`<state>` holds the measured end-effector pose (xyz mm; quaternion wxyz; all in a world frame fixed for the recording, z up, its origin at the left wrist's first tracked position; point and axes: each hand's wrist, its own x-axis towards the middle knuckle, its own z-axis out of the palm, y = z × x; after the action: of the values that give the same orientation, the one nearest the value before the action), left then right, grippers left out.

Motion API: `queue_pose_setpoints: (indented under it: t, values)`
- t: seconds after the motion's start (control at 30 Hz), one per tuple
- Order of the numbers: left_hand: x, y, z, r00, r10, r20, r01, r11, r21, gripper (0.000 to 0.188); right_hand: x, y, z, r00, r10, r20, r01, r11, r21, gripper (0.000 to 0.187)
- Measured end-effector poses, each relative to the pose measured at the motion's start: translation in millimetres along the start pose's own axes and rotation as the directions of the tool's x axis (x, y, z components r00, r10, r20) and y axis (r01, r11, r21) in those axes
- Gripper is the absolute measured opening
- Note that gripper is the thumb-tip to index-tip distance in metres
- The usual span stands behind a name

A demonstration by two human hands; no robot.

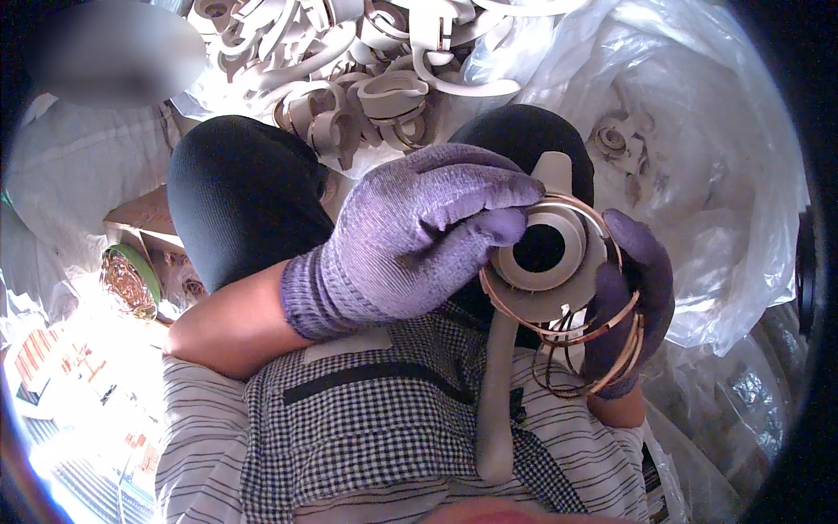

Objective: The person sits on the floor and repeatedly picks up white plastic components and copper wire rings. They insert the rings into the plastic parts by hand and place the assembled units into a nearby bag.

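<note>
In front of my lap is a beige plastic part (539, 303) with a round collar, a dark central opening, a short spout at the far side and a long handle (496, 410) toward me. A thin copper-coloured ring (491, 293) runs around its edge. My left hand (410, 231), in a purple glove, pinches the rim at upper left with thumb and fingers. My right hand (633, 288), gloved alike, grips the part from the right. Several loose copper rings (635, 349) hang around its fingers, partly hiding them.
Many similar beige plastic parts (393, 96) lie piled beyond my knees (244, 188). Clear plastic sheeting (707, 253) spreads at the right, with a few parts inside. At the left stand a green-rimmed round container (140, 271) of copper-coloured pieces and a cardboard box (144, 212).
</note>
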<state>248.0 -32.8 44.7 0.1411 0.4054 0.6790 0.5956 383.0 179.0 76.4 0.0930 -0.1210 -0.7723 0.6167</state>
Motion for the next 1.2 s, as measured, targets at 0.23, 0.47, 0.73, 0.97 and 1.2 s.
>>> queue_pose_setpoints:
  t: [0.23,0.47,0.73,0.97,1.2]
  values:
    - [-4,3,-11,0.982,-0.050,0.183,0.060,0.997,-0.048,0.037,3,1,-21,0.913,-0.213,0.348,0.351,0.845,-0.403,0.077]
    - [-16,-7,-9,0.986,0.013,0.168,-0.002,0.998,-0.063,0.042,6,7,-22,0.876,-0.245,0.415,0.430,0.788,-0.441,0.094]
    - [-10,5,-12,0.983,0.038,0.180,-0.057,0.993,0.099,0.075,18,11,-27,0.850,-0.182,0.495,0.468,0.691,-0.550,0.094]
    - [-13,-3,1,0.987,0.019,0.157,-0.061,0.960,0.272,0.102,30,13,-24,0.839,-0.215,0.499,0.488,0.701,-0.519,0.087]
    - [-4,5,2,0.989,-0.020,0.146,-0.033,0.935,0.352,0.095,21,30,-29,0.893,-0.120,0.435,0.354,0.785,-0.509,0.107]
